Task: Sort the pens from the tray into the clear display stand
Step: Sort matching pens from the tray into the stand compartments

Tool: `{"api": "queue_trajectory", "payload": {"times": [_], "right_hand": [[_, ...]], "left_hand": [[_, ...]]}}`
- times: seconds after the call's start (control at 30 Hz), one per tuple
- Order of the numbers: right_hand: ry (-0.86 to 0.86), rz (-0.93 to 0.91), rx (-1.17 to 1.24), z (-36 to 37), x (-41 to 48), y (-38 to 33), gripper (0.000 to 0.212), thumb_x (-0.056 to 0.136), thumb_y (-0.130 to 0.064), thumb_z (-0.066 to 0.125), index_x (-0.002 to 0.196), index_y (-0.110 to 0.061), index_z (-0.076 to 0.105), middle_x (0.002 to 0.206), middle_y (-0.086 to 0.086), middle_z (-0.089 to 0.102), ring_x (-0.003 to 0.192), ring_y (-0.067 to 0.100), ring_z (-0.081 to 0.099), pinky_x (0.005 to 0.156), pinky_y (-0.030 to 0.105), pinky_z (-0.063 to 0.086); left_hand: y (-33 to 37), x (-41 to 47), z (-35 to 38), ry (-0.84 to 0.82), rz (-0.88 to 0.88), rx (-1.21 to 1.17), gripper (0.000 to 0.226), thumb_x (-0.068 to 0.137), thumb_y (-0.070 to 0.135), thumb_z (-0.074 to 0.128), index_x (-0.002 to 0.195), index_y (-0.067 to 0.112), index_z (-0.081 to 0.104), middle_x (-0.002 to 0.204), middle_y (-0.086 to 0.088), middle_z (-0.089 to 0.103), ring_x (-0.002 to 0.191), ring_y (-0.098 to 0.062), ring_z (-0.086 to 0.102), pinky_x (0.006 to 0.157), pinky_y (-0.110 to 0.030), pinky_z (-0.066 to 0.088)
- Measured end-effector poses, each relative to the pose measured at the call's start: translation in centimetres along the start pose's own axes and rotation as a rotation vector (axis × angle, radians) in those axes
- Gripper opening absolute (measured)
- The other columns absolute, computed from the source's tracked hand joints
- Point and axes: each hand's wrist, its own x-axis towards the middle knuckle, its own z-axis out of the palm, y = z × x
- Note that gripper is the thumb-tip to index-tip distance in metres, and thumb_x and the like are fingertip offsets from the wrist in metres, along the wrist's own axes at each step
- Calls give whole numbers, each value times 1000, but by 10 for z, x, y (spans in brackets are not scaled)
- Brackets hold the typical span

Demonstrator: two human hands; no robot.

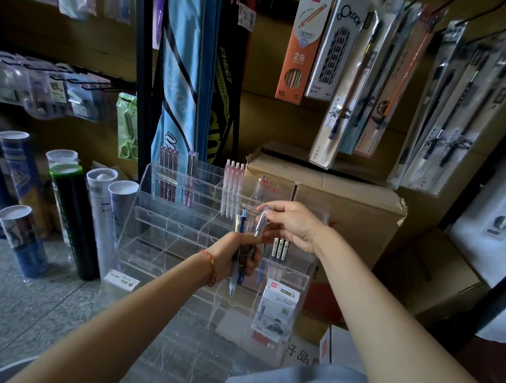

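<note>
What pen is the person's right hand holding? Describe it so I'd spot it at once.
Find the clear display stand on the floor in front of the cardboard box. Over its middle tiers the right hand pinches the top of a pale bluish pen. It is paler than the dark blue pens gripped in the left hand, and it slants away from them.

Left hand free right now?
No, the left hand grips a bunch of blue pens in front of the clear display stand, while the right hand pinches the top of a pale blue pen.
</note>
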Motion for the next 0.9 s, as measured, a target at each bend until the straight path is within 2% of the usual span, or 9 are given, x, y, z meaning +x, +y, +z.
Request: {"api": "queue_trajectory", "payload": {"times": [0.13, 0.23, 0.33, 0.43, 0.5, 0.6, 0.67, 0.73, 0.9], "right_hand": [[52, 3, 51, -1, 3, 2, 26, 95, 2, 43, 118, 3, 55, 84, 8, 60, 74, 16, 59, 62, 21, 56], [63, -20, 16, 1, 7, 6, 25, 92, -4, 53, 116, 2, 56, 83, 7, 61, 77, 18, 62, 81, 33, 56], [126, -88, -168, 4, 6, 4, 23, 91, -2, 54, 113, 4, 58, 83, 5, 63, 70, 14, 62, 68, 24, 55], [261, -172, -296, -3, 6, -9, 15, 91, -2, 51, 104, -5, 58, 99, 14, 63, 76, 20, 63, 71, 30, 56], [412, -282, -365, -10, 7, -19, 13, 91, -6, 52, 102, -12, 58, 101, 10, 62, 82, 19, 63, 75, 31, 56], [586, -461, -438, -12, 10, -21, 14, 92, -11, 53, 105, -13, 59, 98, 1, 60, 84, 13, 60, 69, 19, 51], [559, -452, -484, -7, 14, -8, 17, 94, -11, 50, 109, -11, 59, 100, 0, 57, 85, 9, 54, 61, 9, 41], [445, -381, -558, -2, 20, 10, 19, 95, -10, 48, 111, -11, 58, 105, 3, 57, 86, 9, 52, 59, 9, 36], [289, -199, -643, 0, 30, 33, 11, 91, -10, 55, 98, -17, 59, 101, 10, 63, 78, 23, 63, 69, 34, 54]], "left_hand": [[-1, 2, -1, 50, 41, -61, 27, 97, 22, 40, 90, 12, 64, 51, -1, 55, 40, -9, 44, 43, -18, 37], [-2, 7, -4, 113, 107, -32, 22, 98, 21, 40, 96, 12, 61, 51, 1, 58, 40, -8, 46, 42, -18, 37], [-1, 10, -6, 158, 133, 36, 19, 98, 18, 42, 106, 10, 56, 53, 2, 64, 42, -7, 53, 44, -19, 40], [0, 10, -6, 148, 114, 76, 21, 97, 13, 43, 113, 20, 54, 63, 1, 70, 50, -8, 60, 52, -21, 46], [-1, 12, -10, 154, 100, 137, 28, 91, 4, 47, 99, 31, 52, 71, -4, 69, 55, -13, 61, 60, -25, 44], [-6, 15, -18, 198, 83, 227, 33, 89, -2, 46, 85, 30, 46, 67, -7, 67, 44, -11, 59, 57, -24, 42], [-9, 16, -21, 212, 83, 281, 33, 90, -3, 45, 90, 30, 43, 58, -2, 67, 40, -8, 57, 52, -22, 41], [-9, 17, -23, 215, 81, 334, 32, 89, -3, 46, 101, 27, 41, 61, -2, 66, 41, -9, 56, 50, -21, 41], [-8, 16, -26, 202, 43, 415, 42, 87, -4, 49, 119, 23, 42, 70, -7, 63, 53, -15, 55, 52, -23, 43]]}}
